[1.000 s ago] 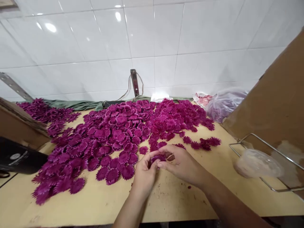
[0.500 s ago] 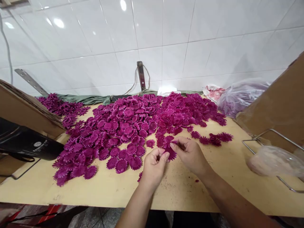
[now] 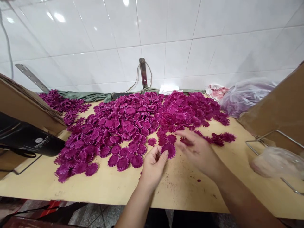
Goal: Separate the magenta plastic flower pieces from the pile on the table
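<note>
Between thumb and fingers, my left hand [image 3: 155, 163] pinches a magenta fabric flower [image 3: 169, 150] with a fringed edge, held above the tabletop near the front middle. My right hand [image 3: 199, 152] is just to the right of it, slightly blurred, its fingers spread and nothing seen in them. Behind both hands lies a wide heap of similar magenta flowers [image 3: 129, 117], many with pale fringed rims. Flatter, plainer ones form a second heap [image 3: 187, 109] toward the back right. A few loose flowers [image 3: 219, 138] lie beyond my right hand, which partly hides others.
At the left a black cup [image 3: 28, 136] lies tilted against a cardboard box [image 3: 26, 104]. Narrow-petalled magenta pieces [image 3: 64, 103] are piled behind. At right are a plastic bag [image 3: 247, 96], another cardboard box [image 3: 280, 104] and a metal wire frame [image 3: 273, 133] with a clear plastic-wrapped bundle [image 3: 273, 163].
My right hand has let go of the flower and moved right, its fingers opening. My left hand still holds the flower in nearly the same place. The view has shifted slightly.
</note>
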Demonstrator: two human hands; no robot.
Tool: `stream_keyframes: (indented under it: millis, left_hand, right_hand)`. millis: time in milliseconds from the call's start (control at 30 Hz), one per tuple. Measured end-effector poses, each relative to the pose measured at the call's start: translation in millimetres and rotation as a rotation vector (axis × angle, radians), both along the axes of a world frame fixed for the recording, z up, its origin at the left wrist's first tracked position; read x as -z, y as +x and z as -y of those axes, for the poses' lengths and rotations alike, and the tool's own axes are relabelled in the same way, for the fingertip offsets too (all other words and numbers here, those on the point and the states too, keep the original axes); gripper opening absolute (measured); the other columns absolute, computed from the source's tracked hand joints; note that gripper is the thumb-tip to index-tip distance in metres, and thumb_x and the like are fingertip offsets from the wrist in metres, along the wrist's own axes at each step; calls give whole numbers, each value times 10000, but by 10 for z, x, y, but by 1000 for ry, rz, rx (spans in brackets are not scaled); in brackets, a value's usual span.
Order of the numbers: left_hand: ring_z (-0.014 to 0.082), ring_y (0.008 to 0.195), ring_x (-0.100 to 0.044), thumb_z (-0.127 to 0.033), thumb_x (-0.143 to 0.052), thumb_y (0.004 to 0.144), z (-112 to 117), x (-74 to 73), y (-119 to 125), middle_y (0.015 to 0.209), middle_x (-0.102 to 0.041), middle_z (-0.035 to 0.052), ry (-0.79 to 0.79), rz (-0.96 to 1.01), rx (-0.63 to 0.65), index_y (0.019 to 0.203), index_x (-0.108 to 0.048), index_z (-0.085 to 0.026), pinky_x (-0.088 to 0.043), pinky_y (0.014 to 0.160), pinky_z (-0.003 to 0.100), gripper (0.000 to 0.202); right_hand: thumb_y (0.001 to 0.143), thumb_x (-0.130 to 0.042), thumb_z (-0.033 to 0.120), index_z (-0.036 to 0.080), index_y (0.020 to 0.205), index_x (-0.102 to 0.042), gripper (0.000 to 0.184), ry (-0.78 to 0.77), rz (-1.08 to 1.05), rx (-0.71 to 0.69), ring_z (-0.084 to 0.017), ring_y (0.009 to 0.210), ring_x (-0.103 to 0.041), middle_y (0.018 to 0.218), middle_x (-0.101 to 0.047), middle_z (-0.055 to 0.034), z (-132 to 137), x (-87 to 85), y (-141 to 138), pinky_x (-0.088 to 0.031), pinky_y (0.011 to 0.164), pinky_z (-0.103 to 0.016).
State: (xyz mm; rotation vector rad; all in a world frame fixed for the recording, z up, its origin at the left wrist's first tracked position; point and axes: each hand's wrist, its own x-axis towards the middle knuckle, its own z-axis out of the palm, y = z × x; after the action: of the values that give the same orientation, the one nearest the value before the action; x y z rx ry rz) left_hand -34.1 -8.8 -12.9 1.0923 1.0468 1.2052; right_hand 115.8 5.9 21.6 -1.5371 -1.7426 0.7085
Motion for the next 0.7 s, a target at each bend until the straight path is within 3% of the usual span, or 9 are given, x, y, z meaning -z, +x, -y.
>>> stream_keyframes:
  millis: [133,233,300,433,600,700]
  left_hand:
    - [110,605,-441,-429,-608,714,9,4,19,593,-468,-37,-3,-14,-61,602,-488,-177,-388,622,240,301]
    - [103,575,-401,-474,-584,718,24,-11,7,557,-417,-45,-12,-48,-71,563,-462,-177,-361,582,228,357]
    - [98,549,-373,-497,-565,722,33,-18,-2,537,-386,-51,-7,-59,-56,546,-444,-181,-339,549,222,381]
    - [95,532,-363,-477,-578,721,46,-13,5,545,-402,-53,19,-89,-30,584,-458,-186,-337,538,219,343]
    - [137,652,-484,-423,-583,741,94,-33,26,662,-549,1,86,-92,25,694,-546,-180,-400,632,245,250]
    - [161,727,-535,-406,-593,740,140,-68,-24,734,-610,26,80,-84,-5,753,-590,-178,-423,681,260,229]
  right_hand:
    - [760,-573,271,177,941,-596,205,-108,-251,-211,-179,792,-629,890,-657,-64,167,41,-239,-531,687,-320]
    - [750,-538,203,179,779,-563,45,-126,-376,-286,-147,695,-604,724,-630,-15,152,95,-278,-503,645,-284]
    - [748,-515,191,186,702,-527,48,-108,-375,-284,-133,630,-567,644,-584,8,120,132,-258,-473,590,-264]
    - [769,-473,201,197,668,-494,103,14,-255,-86,-127,554,-499,583,-524,19,45,179,-194,-415,513,-253]
    - [776,-469,236,205,683,-494,101,153,-184,123,-144,551,-502,596,-533,-1,-121,129,-84,-423,513,-273]
    - [751,-466,216,211,667,-477,85,226,-54,449,-169,561,-509,595,-525,-13,-289,100,128,-443,542,-314]
